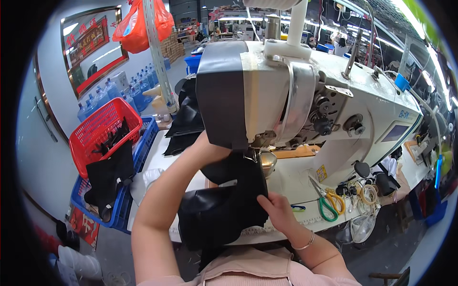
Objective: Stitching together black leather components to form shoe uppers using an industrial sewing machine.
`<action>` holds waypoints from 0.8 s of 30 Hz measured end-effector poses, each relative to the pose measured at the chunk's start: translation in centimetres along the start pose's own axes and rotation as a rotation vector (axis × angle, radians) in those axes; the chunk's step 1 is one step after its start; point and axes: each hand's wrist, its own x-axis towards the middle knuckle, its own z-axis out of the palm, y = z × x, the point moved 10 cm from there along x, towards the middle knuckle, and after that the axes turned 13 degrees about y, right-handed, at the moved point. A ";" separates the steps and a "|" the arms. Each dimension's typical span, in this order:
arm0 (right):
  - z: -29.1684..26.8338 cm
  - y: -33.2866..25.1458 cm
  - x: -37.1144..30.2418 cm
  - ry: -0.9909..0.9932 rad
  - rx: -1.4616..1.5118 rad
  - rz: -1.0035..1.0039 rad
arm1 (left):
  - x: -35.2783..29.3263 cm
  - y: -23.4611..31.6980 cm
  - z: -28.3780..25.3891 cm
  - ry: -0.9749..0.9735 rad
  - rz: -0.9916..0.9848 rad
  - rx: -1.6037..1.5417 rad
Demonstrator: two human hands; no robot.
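Under the head of a white industrial sewing machine (pixel 272 95) lies a black leather-like piece (pixel 217 212). Part of it is shiny, and its lower part hangs over the table's front edge toward me. My right hand (pixel 280 212) grips the right edge of this piece between thumb and fingers, just in front of the needle area. My left hand (pixel 213 147) reaches in behind the machine's dark front cover (pixel 222 95), beside the far part of the piece. That cover hides its fingers, so whether they hold the material does not show.
Green-handled scissors (pixel 327 209) and yellow-handled scissors (pixel 337 201) lie right of my right hand, near tape rolls (pixel 369 194). More black pieces (pixel 183 121) are stacked behind the machine at left. A red basket (pixel 102 128) sits on a blue crate (pixel 117 209) beside the table.
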 end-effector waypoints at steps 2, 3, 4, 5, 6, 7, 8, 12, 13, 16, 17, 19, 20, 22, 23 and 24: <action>-0.8 -0.5 -1.7 0.012 -0.080 -0.124 | -4.9 2.3 -0.7 0.032 -0.027 0.087; -0.7 0.8 -2.3 -0.046 -0.182 -0.058 | -8.4 5.2 -1.8 0.141 0.036 0.112; -0.6 0.9 -2.9 -0.052 -0.152 -0.074 | -11.7 7.8 -1.4 0.090 0.083 0.172; -0.3 1.1 -3.6 -0.081 -0.074 -0.066 | -14.8 10.3 -0.2 -0.004 0.069 0.162; 0.0 1.9 -4.3 -0.103 -0.027 0.001 | -17.4 12.9 1.3 -0.085 0.090 0.128; 0.1 1.0 -5.2 -0.107 0.074 -0.080 | -19.1 14.8 3.2 -0.134 0.137 0.181; 0.4 1.2 -5.7 -0.110 0.147 -0.044 | -19.4 16.2 3.6 0.006 0.213 0.202; 2.0 2.2 -7.1 -0.105 0.366 0.176 | -19.0 12.4 3.8 0.382 0.001 0.283; 2.4 2.7 -7.3 -0.094 0.514 0.301 | -19.0 12.6 3.1 0.483 0.053 0.323; 2.2 1.6 -7.3 -0.175 0.468 0.258 | -18.8 12.8 2.0 0.524 0.108 0.372; 2.0 1.3 -7.3 -0.235 0.389 0.232 | -18.5 12.9 1.7 0.539 0.151 0.341; 0.0 -2.1 -4.9 -0.140 0.262 -0.131 | -18.4 13.0 1.5 0.495 0.220 0.319; -2.6 -5.9 -4.9 0.058 0.263 -0.535 | -18.4 13.2 1.3 0.514 0.250 0.330; -5.2 -9.1 -1.8 0.334 -0.255 -0.806 | -18.4 13.1 1.6 0.487 0.252 0.325; -5.3 -10.0 -0.6 0.409 -0.348 -0.883 | -18.5 13.0 1.9 0.454 0.239 0.314; -5.3 -10.8 0.3 0.438 -0.336 -0.938 | -18.6 13.1 1.9 0.454 0.245 0.315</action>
